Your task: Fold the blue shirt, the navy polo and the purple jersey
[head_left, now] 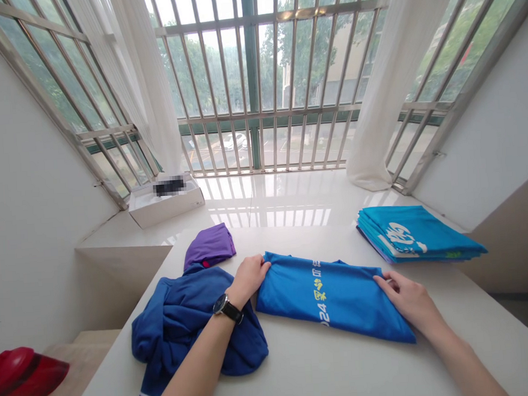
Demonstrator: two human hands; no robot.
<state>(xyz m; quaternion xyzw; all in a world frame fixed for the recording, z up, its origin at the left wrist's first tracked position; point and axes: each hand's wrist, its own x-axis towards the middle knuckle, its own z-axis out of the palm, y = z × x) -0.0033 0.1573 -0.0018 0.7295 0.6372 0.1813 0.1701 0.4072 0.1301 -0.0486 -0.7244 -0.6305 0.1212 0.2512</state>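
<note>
A bright blue T-shirt with white and yellow lettering lies partly folded into a long band on the white table. My left hand, with a black-strapped watch on the wrist, pinches its upper left corner. At the upper right corner, my right hand grips the cloth between thumb and fingers. Under and beside my left forearm rests a crumpled navy garment with a striped cuff. Behind it is a purple cloth. To the far right sits a stack of folded blue shirts.
An open white box with a blurred dark item stands on the window ledge at the back left. Barred windows and white curtains line the back. Something red is at the lower left, beyond the table edge.
</note>
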